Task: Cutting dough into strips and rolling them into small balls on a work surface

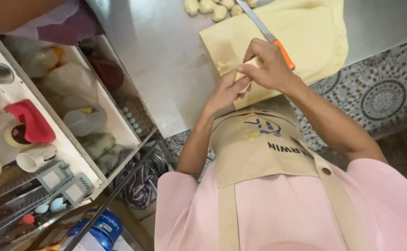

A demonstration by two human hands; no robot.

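Observation:
A strip of pale yellow dough (243, 74) is pinched between both hands at the near edge of a steel table (166, 60). My left hand (225, 92) grips its lower end, and my right hand (268, 65) closes over its upper end. Under and behind them lies a large flat sheet of yellow dough (305, 32). A long knife (264, 30) with an orange handle rests on that sheet, its handle just beyond my right hand. Several small dough balls (208, 6) sit at the table's far edge.
To the left stands a shelf unit (73, 139) with plastic containers, a red cloth (29, 122), a tape roll and a white cup. Below it are a crumpled cloth and blue packages. Patterned tile floor (380, 93) shows at right.

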